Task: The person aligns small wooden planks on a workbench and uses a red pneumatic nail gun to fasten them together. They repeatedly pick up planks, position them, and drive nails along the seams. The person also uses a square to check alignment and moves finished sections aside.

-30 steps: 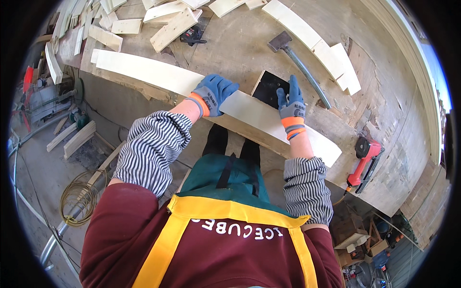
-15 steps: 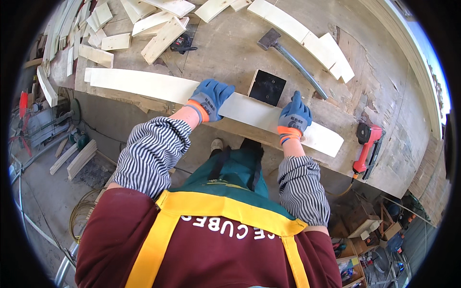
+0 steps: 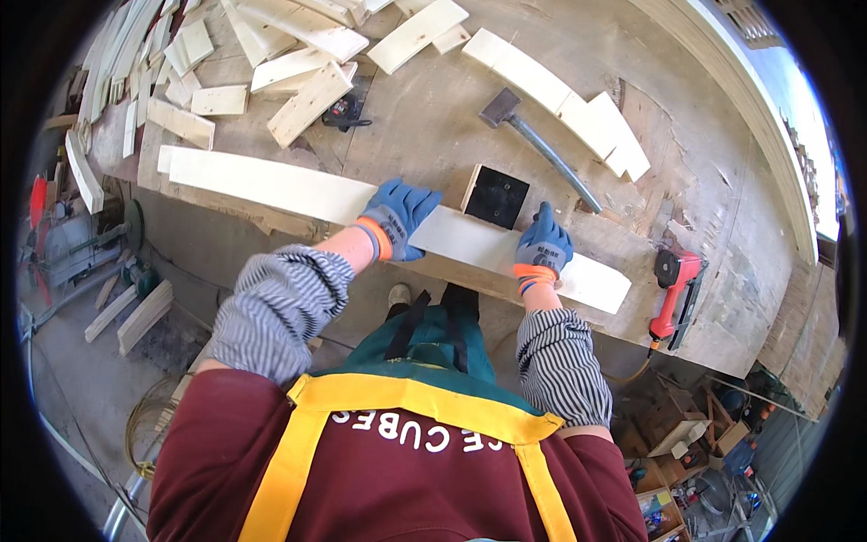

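A long pale wooden board (image 3: 271,185) lies along the near edge of the workbench. My left hand (image 3: 397,217), in a blue and grey glove with an orange cuff, is closed over the board near its middle, fingers across the top. Farther right, my right hand (image 3: 545,248), gloved alike, grips the board near its right end, its index finger pointing away from me. Just beyond the board, between both hands, sits a black-faced square block (image 3: 496,197) with wooden sides. A hammer (image 3: 542,149) with a metal handle lies behind my right hand.
A red nail gun (image 3: 673,285) with a hose lies right of the board. Jointed planks (image 3: 560,99) are at the far right. Cut wood pieces (image 3: 307,104) and a tape measure (image 3: 343,111) lie far left. The workbench (image 3: 397,126) has a worn plywood top.
The view has shifted a little, so the bench and tools appear lower in the picture. Both hands keep their places on the board, and no clear movement of the board shows.
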The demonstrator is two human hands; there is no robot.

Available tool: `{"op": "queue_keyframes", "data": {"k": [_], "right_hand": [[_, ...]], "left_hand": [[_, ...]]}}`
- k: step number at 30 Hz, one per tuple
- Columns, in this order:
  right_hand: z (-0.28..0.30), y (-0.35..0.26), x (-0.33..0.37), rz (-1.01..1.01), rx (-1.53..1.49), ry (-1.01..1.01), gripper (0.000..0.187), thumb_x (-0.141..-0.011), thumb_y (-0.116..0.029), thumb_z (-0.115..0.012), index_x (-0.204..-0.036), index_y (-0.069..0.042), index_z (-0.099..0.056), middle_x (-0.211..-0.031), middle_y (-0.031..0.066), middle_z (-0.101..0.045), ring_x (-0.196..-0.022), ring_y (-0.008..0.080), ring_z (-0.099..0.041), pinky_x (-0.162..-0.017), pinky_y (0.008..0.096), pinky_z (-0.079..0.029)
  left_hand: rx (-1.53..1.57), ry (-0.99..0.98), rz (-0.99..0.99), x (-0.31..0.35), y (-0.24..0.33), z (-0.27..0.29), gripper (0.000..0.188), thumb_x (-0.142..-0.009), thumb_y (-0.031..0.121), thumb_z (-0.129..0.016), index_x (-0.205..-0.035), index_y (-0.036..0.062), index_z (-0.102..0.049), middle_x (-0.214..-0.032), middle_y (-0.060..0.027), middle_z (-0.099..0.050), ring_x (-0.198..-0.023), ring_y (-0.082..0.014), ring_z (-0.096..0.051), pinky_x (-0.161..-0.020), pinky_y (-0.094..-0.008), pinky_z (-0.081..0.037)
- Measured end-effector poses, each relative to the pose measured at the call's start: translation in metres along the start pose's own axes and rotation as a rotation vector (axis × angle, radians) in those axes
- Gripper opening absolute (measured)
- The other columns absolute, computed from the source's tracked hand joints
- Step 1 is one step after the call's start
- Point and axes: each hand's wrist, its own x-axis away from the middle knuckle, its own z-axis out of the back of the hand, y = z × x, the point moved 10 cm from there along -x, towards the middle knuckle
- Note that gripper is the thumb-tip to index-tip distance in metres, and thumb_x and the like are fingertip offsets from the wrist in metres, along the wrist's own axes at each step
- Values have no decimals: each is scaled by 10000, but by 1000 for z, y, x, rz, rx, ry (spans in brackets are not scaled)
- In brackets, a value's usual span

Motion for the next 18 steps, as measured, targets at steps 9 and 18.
{"op": "queue_keyframes", "data": {"k": [9,18], "right_hand": [[2,0,-3,0,-59,-4,404,-866,-175,-576,-1267,-126,-583,-891,80,-710,-816,295,-672,-824,443,-494],[0,2,2,-24,-92,-55,442,-858,-164,-588,-1298,-123,-567,-941,59,-713,-861,295,-664,-838,438,-492]], "left_hand": [[239,33,475,-52,-15,22,314,-966,372,-450,-989,148,-669,-887,-112,-720,-821,-333,-681,-759,-465,-501],[188,48,435,-58,-6,12,303,-950,354,-466,-1057,147,-661,-939,-92,-718,-863,-293,-680,-790,-432,-502]]}}
